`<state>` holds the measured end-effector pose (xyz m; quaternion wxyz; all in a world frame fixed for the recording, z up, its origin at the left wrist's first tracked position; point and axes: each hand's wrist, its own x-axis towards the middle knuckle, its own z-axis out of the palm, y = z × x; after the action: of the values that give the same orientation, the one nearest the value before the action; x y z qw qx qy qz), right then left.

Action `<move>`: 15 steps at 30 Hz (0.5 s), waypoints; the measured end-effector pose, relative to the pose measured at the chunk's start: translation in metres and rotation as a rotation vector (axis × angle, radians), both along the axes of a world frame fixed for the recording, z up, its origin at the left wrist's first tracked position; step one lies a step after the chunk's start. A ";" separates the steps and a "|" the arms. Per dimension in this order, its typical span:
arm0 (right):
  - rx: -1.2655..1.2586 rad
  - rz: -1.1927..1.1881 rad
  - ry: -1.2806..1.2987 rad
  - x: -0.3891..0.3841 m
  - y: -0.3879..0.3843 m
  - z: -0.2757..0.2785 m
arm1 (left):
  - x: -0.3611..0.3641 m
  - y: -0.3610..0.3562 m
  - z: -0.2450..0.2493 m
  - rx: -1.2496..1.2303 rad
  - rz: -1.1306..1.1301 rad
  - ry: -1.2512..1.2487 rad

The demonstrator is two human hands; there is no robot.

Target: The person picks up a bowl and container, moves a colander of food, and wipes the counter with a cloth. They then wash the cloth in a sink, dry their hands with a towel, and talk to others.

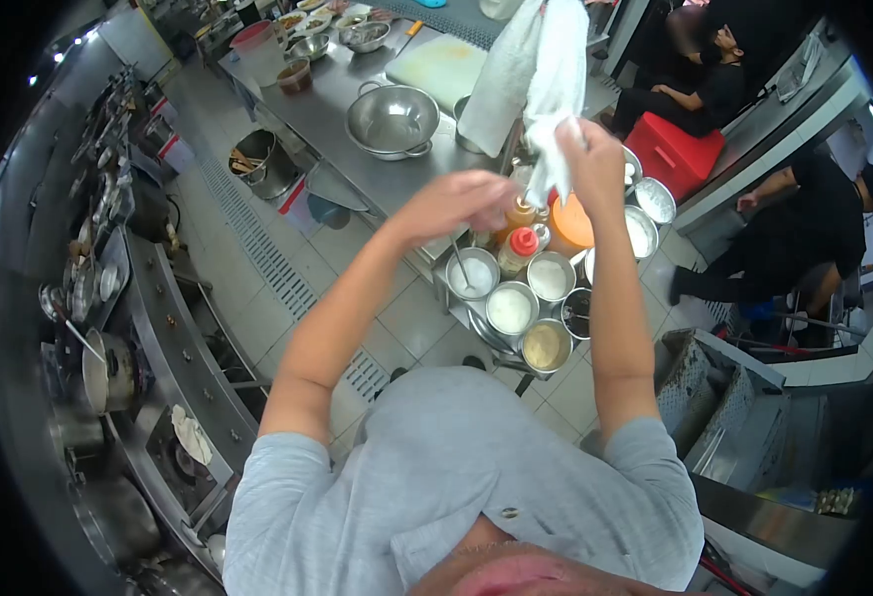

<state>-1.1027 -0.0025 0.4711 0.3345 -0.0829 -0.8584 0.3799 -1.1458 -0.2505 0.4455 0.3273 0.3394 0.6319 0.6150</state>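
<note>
Tiled floor point(426, 323) runs btwn the stove line point(173, 333) at left and a steel counter point(342, 149) on the far side, w/ a red box point(667, 159) far right. White cloth point(557, 74) is up over the small pots point(511, 308), right of centre, its top running out of view.

Step in hand, prob.: handling the cloth, right hand point(595, 164) holding, left hand point(471, 204) close by. Next move would call for a firm hold & the loose end kept clear of the open pots.

Right arm reaches far, forearm nearly straight ahead, wrist bent in to the left; fingers curled, bunching cloth btwn thumb & fingers. Left arm angles in from the left, elbow bent, hand roughly level; fingers look pressed together & slightly curved, but blurred, so can't tell if the tips touch cloth.

Below/near the hands: red-capped bottle point(523, 241) & orange tub point(571, 223). Two-handled bowl point(393, 117) sits on the counter, left of the cloth.
</note>
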 end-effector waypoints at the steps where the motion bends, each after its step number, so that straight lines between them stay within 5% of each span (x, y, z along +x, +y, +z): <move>1: 0.216 -0.008 0.103 0.013 0.001 -0.014 | -0.008 -0.019 -0.017 -0.098 0.048 -0.098; 2: 0.432 -0.015 0.205 0.027 -0.003 -0.024 | -0.024 -0.038 -0.042 -0.145 0.153 -0.137; 9: -0.322 0.089 -0.224 0.144 -0.038 -0.090 | -0.185 -0.134 -0.168 -0.420 0.813 -0.130; 15: -0.480 -0.084 -0.349 0.223 -0.047 -0.118 | -0.263 -0.123 -0.186 -0.702 0.886 -0.114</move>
<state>-0.8796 -0.0491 0.3535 0.1684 -0.2592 -0.7844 0.5377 -1.4087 -0.3731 0.2594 0.1648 -0.1207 0.8619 0.4641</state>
